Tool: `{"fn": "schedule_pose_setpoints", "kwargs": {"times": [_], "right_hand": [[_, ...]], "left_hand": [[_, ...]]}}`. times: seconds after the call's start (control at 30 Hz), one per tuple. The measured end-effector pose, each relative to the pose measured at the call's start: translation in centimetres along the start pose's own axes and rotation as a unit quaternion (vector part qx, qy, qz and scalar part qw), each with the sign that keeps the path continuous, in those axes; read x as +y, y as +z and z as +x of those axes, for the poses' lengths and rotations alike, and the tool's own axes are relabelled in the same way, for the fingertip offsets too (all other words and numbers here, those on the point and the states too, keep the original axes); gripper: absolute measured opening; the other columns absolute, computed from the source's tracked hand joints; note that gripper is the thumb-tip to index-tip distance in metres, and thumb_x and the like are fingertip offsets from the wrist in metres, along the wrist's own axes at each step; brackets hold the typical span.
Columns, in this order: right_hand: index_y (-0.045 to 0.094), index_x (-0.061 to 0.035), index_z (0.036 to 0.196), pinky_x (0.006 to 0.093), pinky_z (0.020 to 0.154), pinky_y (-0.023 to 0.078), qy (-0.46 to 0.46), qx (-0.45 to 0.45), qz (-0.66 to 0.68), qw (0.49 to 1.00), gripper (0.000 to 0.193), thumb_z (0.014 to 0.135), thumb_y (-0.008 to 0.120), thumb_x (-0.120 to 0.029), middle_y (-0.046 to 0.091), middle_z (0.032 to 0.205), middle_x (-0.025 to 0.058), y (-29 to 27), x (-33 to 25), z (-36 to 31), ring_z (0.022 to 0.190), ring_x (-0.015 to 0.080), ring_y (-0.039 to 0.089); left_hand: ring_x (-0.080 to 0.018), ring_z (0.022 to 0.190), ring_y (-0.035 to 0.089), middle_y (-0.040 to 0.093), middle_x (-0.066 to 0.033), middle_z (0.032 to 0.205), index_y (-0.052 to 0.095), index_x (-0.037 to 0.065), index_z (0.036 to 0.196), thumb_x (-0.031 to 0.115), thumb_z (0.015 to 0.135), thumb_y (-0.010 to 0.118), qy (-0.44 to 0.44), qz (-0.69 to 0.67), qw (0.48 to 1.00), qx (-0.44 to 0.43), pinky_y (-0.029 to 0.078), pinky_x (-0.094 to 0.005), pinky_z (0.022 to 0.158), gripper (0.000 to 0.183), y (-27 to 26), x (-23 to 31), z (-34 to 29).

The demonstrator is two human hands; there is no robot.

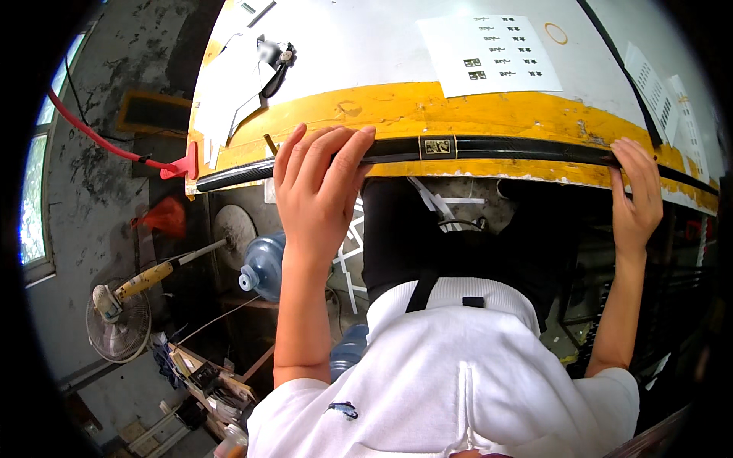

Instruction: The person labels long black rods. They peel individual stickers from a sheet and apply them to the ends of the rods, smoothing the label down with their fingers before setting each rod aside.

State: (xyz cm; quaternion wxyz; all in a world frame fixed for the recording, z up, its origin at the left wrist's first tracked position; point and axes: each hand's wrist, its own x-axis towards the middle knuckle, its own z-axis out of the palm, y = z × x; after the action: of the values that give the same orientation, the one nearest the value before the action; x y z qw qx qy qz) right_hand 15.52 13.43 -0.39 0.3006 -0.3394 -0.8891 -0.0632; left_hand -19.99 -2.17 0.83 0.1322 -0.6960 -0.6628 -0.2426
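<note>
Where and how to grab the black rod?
The rod is probably best gripped on its bare stretch between label and right hand, crosswise from above: it is long, slim, lies along the table's edge, and its top is uncovered there.

A workshop, a long black tube (534, 147) at a worn yellow and white surface (389, 104), a red hose (92, 131), a fan (145, 280), a big blue water bottle (267, 266), white strips (464, 201) on the floor (496, 220)
</note>
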Motion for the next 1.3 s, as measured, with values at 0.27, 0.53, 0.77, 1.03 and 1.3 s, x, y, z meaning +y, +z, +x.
{"fn": "schedule_pose_setpoints", "kwargs": {"times": [0.27,0.53,0.77,1.03,1.3], "right_hand": [[0.067,-0.0047,0.108,0.0356,0.095,0.05,0.005,-0.019,0.011,1.0,0.038,0.074,0.069,0.011,0.067,0.11,0.008,1.5,-0.8,0.5,0.108,0.025,0.062],[0.066,-0.0046,0.109,0.0375,0.095,0.049,-0.007,-0.045,0.023,0.999,0.042,0.07,0.073,0.009,0.066,0.11,0.0084,2.2,-1.0,0.0,0.109,0.0258,0.061],[0.066,-0.0042,0.11,0.0376,0.095,0.047,-0.021,-0.058,0.057,0.996,0.024,0.086,0.065,-0.009,0.065,0.111,0.0096,0.7,-1.7,2.9,0.108,0.0262,0.059],[0.06,-0.0043,0.121,0.0365,0.101,0.044,-0.023,-0.142,0.089,0.986,0.039,0.088,0.065,-0.025,0.06,0.123,0.0125,6.2,-2.8,11.6,0.115,0.0271,0.057],[0.045,-0.0018,0.137,0.0382,0.11,0.036,-0.035,-0.24,0.03,0.97,0.07,0.083,0.068,-0.041,0.045,0.143,0.0128,10.8,-3.7,12.6,0.133,0.0263,0.042]], "left_hand": [[-0.0227,0.107,0.061,0.066,-0.0045,0.108,0.065,0.014,0.116,0.01,0.081,0.069,-0.008,0.006,1.0,-0.017,0.037,-0.0433,0.106,0.035,1.2,-1.6,-0.3],[-0.0226,0.11,0.06,0.067,-0.0036,0.11,0.066,0.014,0.116,0.01,0.082,0.068,-0.018,0.006,0.999,-0.036,0.037,-0.0436,0.106,0.034,1.1,-2.1,-0.6],[-0.0243,0.117,0.057,0.065,-0.0046,0.118,0.064,0.013,0.119,0.013,0.084,0.067,-0.021,-0.001,0.997,-0.075,0.036,-0.0458,0.107,0.036,1.0,-2.4,-0.7],[-0.0261,0.111,0.061,0.066,-0.0082,0.116,0.067,0.009,0.111,0.008,0.083,0.068,0.02,-0.077,0.993,-0.092,0.046,-0.0412,0.097,0.028,-1.5,-1.8,6.2],[-0.0247,0.094,0.061,0.064,-0.0093,0.104,0.068,0.005,0.098,0.027,0.087,0.068,0.001,-0.034,0.981,-0.19,0.049,-0.0352,0.082,0.025,4.8,-1.3,12.6]]}}
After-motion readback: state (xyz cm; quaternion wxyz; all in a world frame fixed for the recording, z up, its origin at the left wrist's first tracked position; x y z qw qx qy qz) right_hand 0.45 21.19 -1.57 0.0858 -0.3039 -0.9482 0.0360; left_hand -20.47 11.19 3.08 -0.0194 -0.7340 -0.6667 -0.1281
